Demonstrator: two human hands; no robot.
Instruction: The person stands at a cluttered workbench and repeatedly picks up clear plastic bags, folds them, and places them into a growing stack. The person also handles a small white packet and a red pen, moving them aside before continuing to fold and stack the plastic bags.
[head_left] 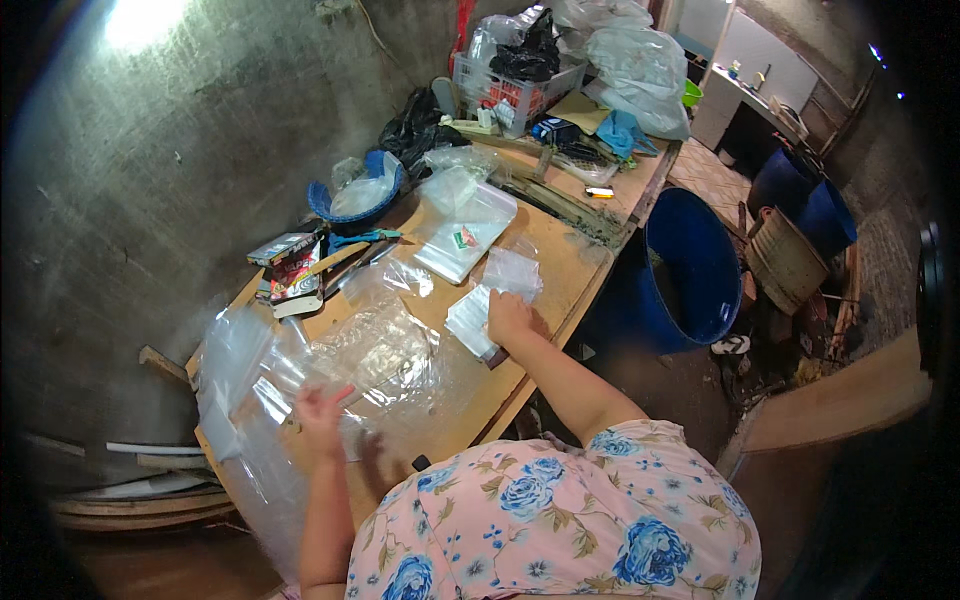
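Item: your left hand (pixel 322 412), fingers spread and open, palm down on a large clear plastic sheet (pixel 330 370) that covers the near left part of the wooden table (pixel 555 275) and hangs over its near edge; nothing is clamped in this hand. Item: your right hand (pixel 512 318), flat with fingers together, pressing on a stack of small clear bags (pixel 478 318) near the table's right edge; whether the fingers grip the stack or only rest on it cannot be told. Your two hands are well apart, the left on the sheet, the right on the stack. Item: one loose small bag (pixel 512 270), just beyond your right hand, touching the stack. Item: a larger flat pack of clear bags (pixel 465 232) with a small coloured label, farther up the table. Item: a blue bowl (pixel 352 200) holding crumpled clear plastic, toward the wall. Item: small printed boxes (pixel 288 268) to the left of the flat pack, near the wall edge. Item: a white crate (pixel 515 88) filled with black and clear bags at the far end. Item: a blue barrel (pixel 690 270) on the floor, just beside the table's right edge
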